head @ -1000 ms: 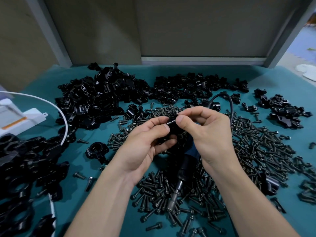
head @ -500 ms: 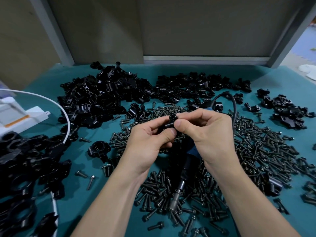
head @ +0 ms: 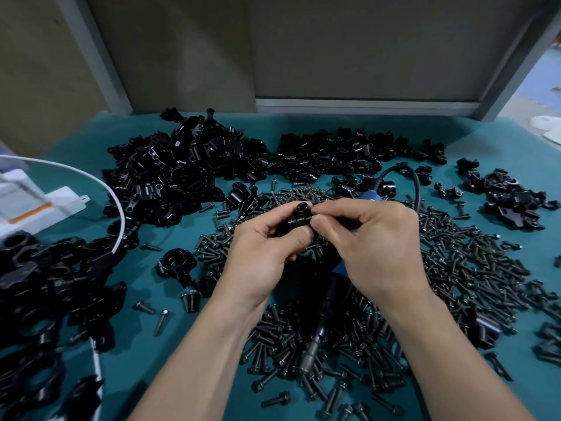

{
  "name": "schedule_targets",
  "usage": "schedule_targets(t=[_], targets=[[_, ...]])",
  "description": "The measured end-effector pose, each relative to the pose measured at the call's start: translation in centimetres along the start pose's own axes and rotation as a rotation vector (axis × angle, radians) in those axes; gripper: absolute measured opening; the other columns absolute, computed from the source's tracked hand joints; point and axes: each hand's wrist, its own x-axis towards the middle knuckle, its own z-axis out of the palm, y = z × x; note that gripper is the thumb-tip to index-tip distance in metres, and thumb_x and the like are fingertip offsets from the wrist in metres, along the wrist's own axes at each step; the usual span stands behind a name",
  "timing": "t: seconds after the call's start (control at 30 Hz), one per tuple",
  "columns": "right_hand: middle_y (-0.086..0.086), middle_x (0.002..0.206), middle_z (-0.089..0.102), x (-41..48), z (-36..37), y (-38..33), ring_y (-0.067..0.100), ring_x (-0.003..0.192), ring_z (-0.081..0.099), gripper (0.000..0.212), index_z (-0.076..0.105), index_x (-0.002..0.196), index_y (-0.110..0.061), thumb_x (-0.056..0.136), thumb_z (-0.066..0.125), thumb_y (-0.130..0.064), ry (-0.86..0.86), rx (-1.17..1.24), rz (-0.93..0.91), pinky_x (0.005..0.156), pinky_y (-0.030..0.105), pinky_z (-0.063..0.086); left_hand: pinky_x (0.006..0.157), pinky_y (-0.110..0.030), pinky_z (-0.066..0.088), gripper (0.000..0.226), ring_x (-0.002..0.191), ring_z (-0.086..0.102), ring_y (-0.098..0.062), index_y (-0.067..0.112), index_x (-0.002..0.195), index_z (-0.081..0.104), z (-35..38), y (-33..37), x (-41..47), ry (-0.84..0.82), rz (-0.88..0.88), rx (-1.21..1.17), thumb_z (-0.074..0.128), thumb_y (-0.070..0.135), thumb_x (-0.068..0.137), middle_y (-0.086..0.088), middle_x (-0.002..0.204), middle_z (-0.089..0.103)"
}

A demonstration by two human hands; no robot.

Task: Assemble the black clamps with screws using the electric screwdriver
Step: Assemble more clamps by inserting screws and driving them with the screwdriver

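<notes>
The teal tabletop (head: 501, 141) carried a big heap of black clamp parts (head: 182, 165) at eleven o'clock and a wide scatter of screws (head: 455, 262) from the centre out to three o'clock. The electric screwdriver (head: 331, 299) lay among those screws at six o'clock of the hands, bit toward the person, untouched. The left hand (head: 261, 253) had its fingers curled round a clamp (head: 299, 217), holding it off the tabletop with one bore facing up. The right hand (head: 373, 238) pinched thumb and forefinger at the clamp's upper end, presumably on a screw too hidden to confirm. The step looked like starting a screw by hand. Doing it well likely meant steadying the clamp, lining the screw square with its hole, and catching a few threads before reaching for the driver, so nothing cross-threaded or dropped.
</notes>
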Motion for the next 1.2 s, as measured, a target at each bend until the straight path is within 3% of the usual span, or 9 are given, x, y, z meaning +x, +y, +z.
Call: schedule_targets(t=[0.1, 0.2, 0.3, 0.4, 0.6, 0.77, 0.9, 1.07, 1.2], targets=[[-0.03, 0.084, 0.071, 0.1, -0.5, 0.0, 0.002, 0.075, 0.071, 0.013, 0.084, 0.092, -0.027, 0.085, 0.085, -0.016, -0.029, -0.091, -0.04, 0.071, 0.021, 0.056, 0.064, -0.015, 0.048, 0.031, 0.07, 0.06, -0.002, 0.023, 0.121, 0.078, 0.1, -0.3, -0.1, -0.017, -0.001, 0.021, 0.071, 0.006, 0.096, 0.008, 0.089, 0.076], [-0.029, 0.083, 0.07, 0.3, -0.7, 0.1, -0.001, 0.074, 0.068, 0.012, 0.083, 0.089, -0.029, 0.083, 0.086, -0.019, -0.049, -0.131, -0.017, 0.07, 0.016, 0.053, 0.067, -0.012, 0.05, 0.034, 0.077, 0.068, 0.003, 0.021, 0.123, 0.078, 0.0, -0.3, 0.0, 0.013, 0.023, 0.085, 0.076, 0.006, 0.093, 0.005, 0.101, 0.081], [-0.019, 0.074, 0.073, 0.5, -0.4, 0.3, 0.001, 0.066, 0.066, 0.011, 0.08, 0.079, -0.03, 0.079, 0.089, -0.023, -0.031, -0.02, 0.112, 0.062, 0.015, 0.053, 0.087, -0.023, 0.056, 0.042, 0.102, 0.073, -0.003, 0.026, 0.127, 0.076, -0.3, -0.2, 0.3, 0.08, 0.056, 0.186, 0.082, 0.015, 0.088, 0.006, 0.115, 0.079], [-0.011, 0.074, 0.076, 0.6, -0.2, 0.7, 0.011, 0.069, 0.072, 0.01, 0.081, 0.078, -0.03, 0.078, 0.09, -0.025, -0.065, 0.078, 0.231, 0.07, 0.035, 0.061, 0.104, -0.035, 0.055, 0.043, 0.114, 0.07, -0.004, 0.031, 0.125, 0.077, -0.2, -0.2, 0.3, 0.123, 0.093, 0.259, 0.085, 0.016, 0.086, 0.012, 0.119, 0.077], [-0.016, 0.103, 0.077, 0.4, 0.7, 0.8, 0.003, 0.098, 0.071, 0.013, 0.08, 0.075, -0.028, 0.084, 0.085, -0.021, -0.075, 0.133, 0.274, 0.093, 0.04, 0.057, 0.087, -0.001, 0.045, 0.048, 0.109, 0.062, 0.018, 0.058, 0.098, 0.073, -0.2, -0.2, 0.2, 0.144, 0.193, 0.357, 0.086, 0.014, 0.084, 0.033, 0.11, 0.073], [-0.018, 0.1, 0.072, -0.2, 1.3, 0.2, 0.0, 0.089, 0.066, 0.02, 0.076, 0.084, -0.028, 0.1, 0.066, -0.031, -0.111, 0.017, 0.216, 0.079, 0.028, 0.055, 0.091, -0.012, 0.052, 0.043, 0.109, 0.067, 0.009, 0.05, 0.107, 0.076, -0.3, -0.1, 0.1, 0.082, 0.214, 0.358, 0.082, 0.012, 0.089, 0.027, 0.113, 0.075], [-0.01, 0.07, 0.058, -0.3, 1.1, -0.1, 0.007, 0.066, 0.054, 0.032, 0.067, 0.081, -0.023, 0.105, 0.053, -0.038, -0.13, -0.04, 0.159, 0.055, 0.024, 0.037, 0.102, -0.035, 0.053, 0.036, 0.116, 0.069, -0.002, 0.044, 0.118, 0.077, 0.1, 0.2, -0.3, -0.018, 0.203, 0.298, 0.073, 0.019, 0.093, 0.019, 0.117, 0.077], [-0.011, 0.059, 0.047, 0.0, 0.6, -0.3, 0.006, 0.057, 0.043, 0.04, 0.054, 0.073, -0.022, 0.107, 0.048, -0.042, -0.214, -0.046, 0.138, 0.052, 0.021, 0.03, 0.108, -0.045, 0.052, 0.042, 0.12, 0.069, -0.01, 0.035, 0.125, 0.076, -0.1, 0.0, 0.1, 0.034, 0.157, 0.302, 0.073, 0.032, 0.083, 0.012, 0.122, 0.077], [-0.012, 0.065, 0.052, 0.4, -0.5, -0.1, 0.005, 0.058, 0.042, 0.016, 0.052, 0.093, -0.03, 0.109, 0.047, -0.033, -0.383, -0.025, 0.11, 0.056, 0.025, 0.036, 0.109, -0.044, 0.052, 0.04, 0.12, 0.069, -0.008, 0.031, 0.128, 0.075, -0.3, -0.3, 0.2, 0.062, 0.148, 0.341, 0.077, 0.032, 0.087, 0.013, 0.121, 0.077]])
